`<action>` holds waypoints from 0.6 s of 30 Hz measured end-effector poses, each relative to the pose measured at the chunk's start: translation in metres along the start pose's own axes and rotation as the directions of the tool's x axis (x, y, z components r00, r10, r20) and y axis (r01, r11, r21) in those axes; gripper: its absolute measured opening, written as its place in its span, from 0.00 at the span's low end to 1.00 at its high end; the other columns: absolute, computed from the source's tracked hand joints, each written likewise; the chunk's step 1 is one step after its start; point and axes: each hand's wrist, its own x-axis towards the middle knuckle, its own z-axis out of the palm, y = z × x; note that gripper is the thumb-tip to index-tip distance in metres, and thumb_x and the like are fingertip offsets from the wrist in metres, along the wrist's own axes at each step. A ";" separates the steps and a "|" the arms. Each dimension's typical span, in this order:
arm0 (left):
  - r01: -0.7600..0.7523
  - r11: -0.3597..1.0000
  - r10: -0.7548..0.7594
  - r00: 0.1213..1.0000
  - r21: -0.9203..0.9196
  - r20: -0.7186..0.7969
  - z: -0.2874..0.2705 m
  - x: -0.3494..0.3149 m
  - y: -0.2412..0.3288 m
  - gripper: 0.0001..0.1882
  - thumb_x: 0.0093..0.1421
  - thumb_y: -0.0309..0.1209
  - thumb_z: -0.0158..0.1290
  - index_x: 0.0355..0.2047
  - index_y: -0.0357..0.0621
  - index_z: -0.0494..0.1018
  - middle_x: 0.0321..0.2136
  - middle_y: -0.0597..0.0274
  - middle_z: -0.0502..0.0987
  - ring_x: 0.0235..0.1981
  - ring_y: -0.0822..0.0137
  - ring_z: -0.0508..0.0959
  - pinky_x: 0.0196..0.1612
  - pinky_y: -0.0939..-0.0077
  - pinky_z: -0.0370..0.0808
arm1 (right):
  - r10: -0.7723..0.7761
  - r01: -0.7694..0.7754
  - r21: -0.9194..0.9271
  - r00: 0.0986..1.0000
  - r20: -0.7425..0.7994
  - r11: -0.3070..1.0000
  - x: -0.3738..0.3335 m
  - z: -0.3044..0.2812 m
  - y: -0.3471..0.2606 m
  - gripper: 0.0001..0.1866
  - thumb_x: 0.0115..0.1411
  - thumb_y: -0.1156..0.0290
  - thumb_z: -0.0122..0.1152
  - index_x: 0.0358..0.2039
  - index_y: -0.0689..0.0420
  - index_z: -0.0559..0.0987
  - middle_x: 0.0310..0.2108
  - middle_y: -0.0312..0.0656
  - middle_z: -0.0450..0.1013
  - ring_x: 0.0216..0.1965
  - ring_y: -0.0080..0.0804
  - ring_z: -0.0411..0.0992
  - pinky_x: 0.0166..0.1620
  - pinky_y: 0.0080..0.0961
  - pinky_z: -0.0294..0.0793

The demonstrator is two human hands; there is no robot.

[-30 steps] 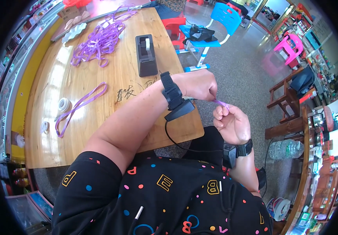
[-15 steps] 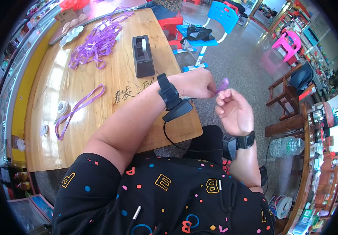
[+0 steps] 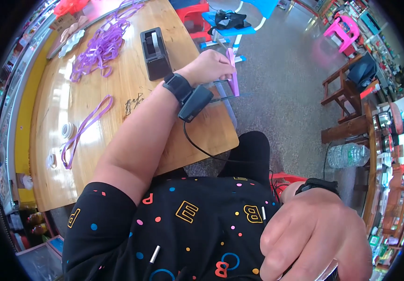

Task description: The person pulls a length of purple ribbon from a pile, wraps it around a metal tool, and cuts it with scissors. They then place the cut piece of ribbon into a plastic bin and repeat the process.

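Just past the table's right edge, my left hand is closed with its fingertips pinching a purple strap, which stands up above and hangs below the fingers. Low at the right, my right hand is large and near, its fingers curled; a pale sliver shows beneath them, too hidden to make out. Behind my left wrist stands a black tape dispenser with a roll in it. A looped purple strap lies on the wooden table, and a pile of purple straps lies farther back.
Two small white rolls are beside the looped strap. A blue chair holding a black bag and a red stool stand beyond the table. At the right are a large clear bottle and a wooden chair.
My right hand has left the spot beside my left hand and come down and nearer at the right. My left hand shifted left and up, showing more of the strap. The view has turned slightly.
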 end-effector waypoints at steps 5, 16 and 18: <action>0.015 1.000 -0.015 1.000 -0.019 -0.027 0.005 0.003 0.001 0.11 0.56 0.36 0.54 0.26 0.41 0.79 0.17 0.70 0.73 0.17 0.81 0.68 0.20 0.83 0.64 | -0.023 0.020 0.040 0.996 0.084 0.999 -0.003 -0.005 0.003 0.21 0.54 0.85 0.47 0.33 0.43 0.83 0.22 0.43 0.70 0.15 0.26 0.63 0.16 0.19 0.56; -0.079 0.906 0.170 0.967 0.417 -0.187 0.008 0.010 -0.023 0.11 0.51 0.35 0.56 0.29 0.39 0.77 0.22 0.48 0.76 0.24 0.56 0.76 0.32 0.69 0.73 | -0.067 0.059 0.063 0.986 0.150 0.996 -0.032 -0.030 0.015 0.09 0.57 0.78 0.52 0.31 0.53 0.81 0.27 0.51 0.72 0.20 0.33 0.68 0.18 0.23 0.60; -0.084 0.897 0.179 0.967 0.434 -0.182 0.010 0.011 -0.022 0.11 0.51 0.35 0.56 0.30 0.40 0.77 0.23 0.48 0.76 0.25 0.55 0.76 0.33 0.69 0.73 | -0.133 0.134 0.023 0.990 -0.035 0.991 -0.051 -0.034 0.028 0.08 0.57 0.73 0.56 0.27 0.64 0.80 0.21 0.44 0.74 0.23 0.33 0.70 0.22 0.26 0.67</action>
